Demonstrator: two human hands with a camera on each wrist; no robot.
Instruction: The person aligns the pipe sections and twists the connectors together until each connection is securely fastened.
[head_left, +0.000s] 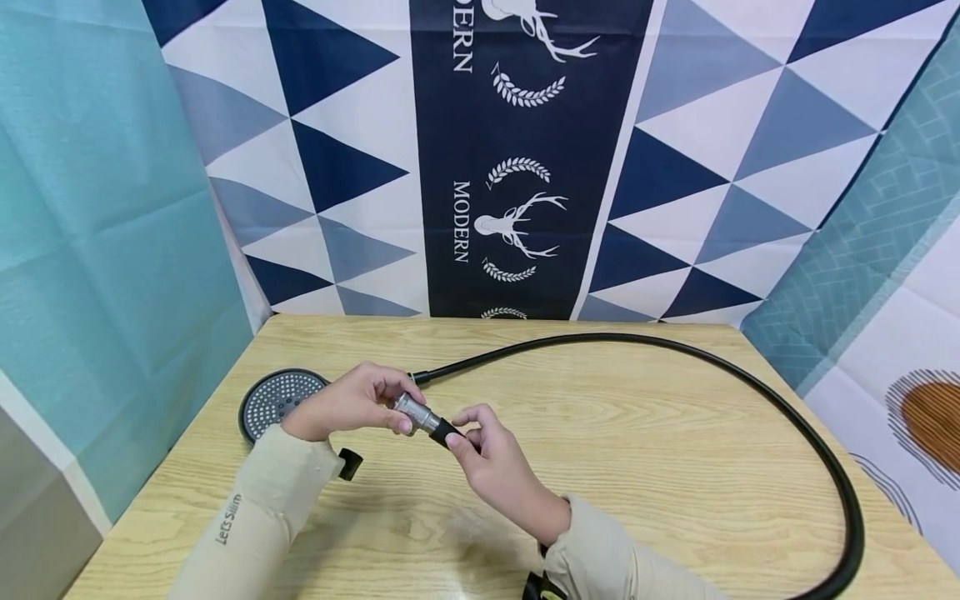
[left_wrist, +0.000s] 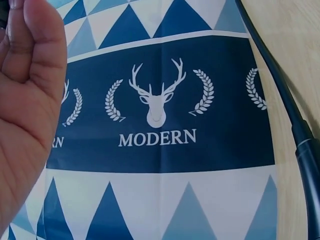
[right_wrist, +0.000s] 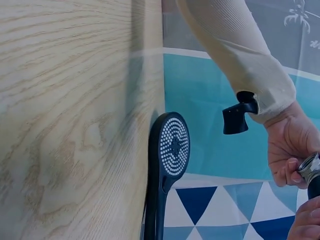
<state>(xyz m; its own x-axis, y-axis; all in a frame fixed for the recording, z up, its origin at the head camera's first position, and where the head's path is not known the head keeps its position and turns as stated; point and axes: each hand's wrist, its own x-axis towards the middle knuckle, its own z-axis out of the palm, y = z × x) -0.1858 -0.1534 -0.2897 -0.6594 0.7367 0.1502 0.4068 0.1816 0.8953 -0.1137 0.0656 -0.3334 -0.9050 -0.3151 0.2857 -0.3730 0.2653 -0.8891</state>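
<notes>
My left hand [head_left: 360,402] pinches a silver metal fitting [head_left: 414,410] above the table. Between its thumb and fingers, my right hand [head_left: 504,477] holds the black sleeve [head_left: 444,432] at the fitting's lower end. Fitting and sleeve meet in line; whether they are fastened cannot be told. Behind the left hand lies a round shower head [head_left: 279,402] with pale nozzles, its handle partly hidden. From that handle a black hose [head_left: 615,337] runs to the right. In the right wrist view, the shower head [right_wrist: 175,145] and metal fitting [right_wrist: 310,167] appear again.
The hose arcs over the wooden table [head_left: 622,442] and leaves view at the bottom right. Patterned cloth [head_left: 517,167] hangs behind the table, with more cloth on both sides. Black camera mounts [head_left: 350,463] sit at the wrists.
</notes>
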